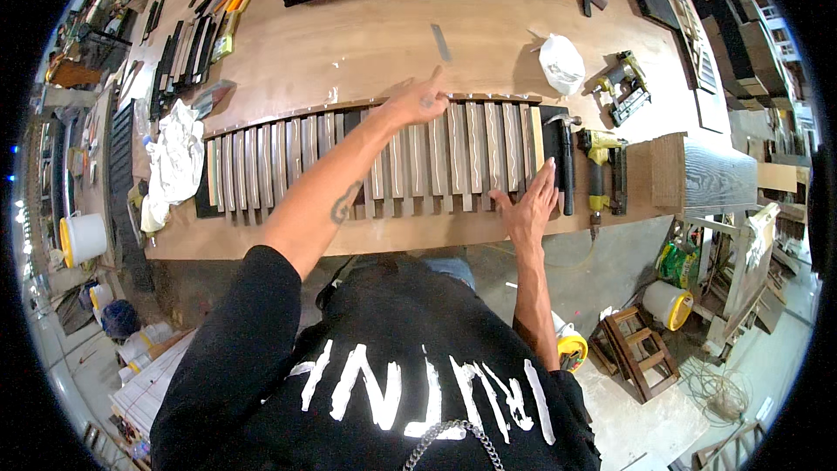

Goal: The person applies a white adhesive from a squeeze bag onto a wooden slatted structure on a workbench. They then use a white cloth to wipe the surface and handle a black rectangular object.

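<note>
A row of grey-brown wooden slats (417, 161) lies side by side across the bench, many with a wavy white line like glue along the top. My left arm crosses over the row. At its far edge, my left hand (420, 100) touches a thin dark strip (497, 98), index finger stretched out, the other fingers partly hidden. Beyond that fingertip lies a small flat grey metal piece (442, 42). My right hand (530, 205) rests open on the slats' near right end, thumb apart, fingertips beside a pale strip (538, 139). Neither hand visibly holds anything.
Right of the row lie a hammer (567, 161) and a nail gun (598, 170); another nail gun (623, 87) and a white container (562, 64) sit farther back. A wooden block (697, 173) overhangs the right side. A white cloth (174, 157) and dark offcuts (183, 57) lie left.
</note>
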`<action>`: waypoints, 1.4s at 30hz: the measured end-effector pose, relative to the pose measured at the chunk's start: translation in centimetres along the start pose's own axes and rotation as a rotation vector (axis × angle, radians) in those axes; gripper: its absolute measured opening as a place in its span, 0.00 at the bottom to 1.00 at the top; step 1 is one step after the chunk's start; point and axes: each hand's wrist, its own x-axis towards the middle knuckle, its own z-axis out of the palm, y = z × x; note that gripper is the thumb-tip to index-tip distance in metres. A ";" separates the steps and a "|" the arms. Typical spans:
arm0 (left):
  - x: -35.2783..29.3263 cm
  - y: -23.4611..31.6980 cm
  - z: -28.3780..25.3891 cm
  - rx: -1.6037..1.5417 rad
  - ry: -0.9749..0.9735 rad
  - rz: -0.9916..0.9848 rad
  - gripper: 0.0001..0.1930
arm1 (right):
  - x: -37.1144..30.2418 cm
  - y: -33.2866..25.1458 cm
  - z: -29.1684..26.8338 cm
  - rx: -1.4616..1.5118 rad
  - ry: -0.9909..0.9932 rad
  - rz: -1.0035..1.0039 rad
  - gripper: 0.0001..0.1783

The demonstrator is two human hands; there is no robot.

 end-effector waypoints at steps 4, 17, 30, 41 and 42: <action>-1.4 -0.1 -1.7 -0.040 -0.022 -0.006 0.35 | -1.3 -1.6 -0.2 -0.145 -0.059 -0.058 0.68; -3.1 1.0 -3.6 -0.102 -0.191 -0.095 0.38 | -2.2 -4.2 0.7 -0.220 0.025 0.113 0.68; -3.8 -2.4 -4.5 -0.179 -0.181 -0.140 0.36 | -0.9 -8.9 1.1 -0.299 -0.066 0.200 0.72; -4.1 -7.8 -3.2 -0.059 -0.001 -0.005 0.36 | -1.8 -11.6 2.8 -0.240 -0.064 -0.012 0.71; -3.7 -7.9 -2.7 -0.095 -0.001 -0.037 0.36 | -1.9 -11.6 2.8 -0.240 -0.048 0.000 0.71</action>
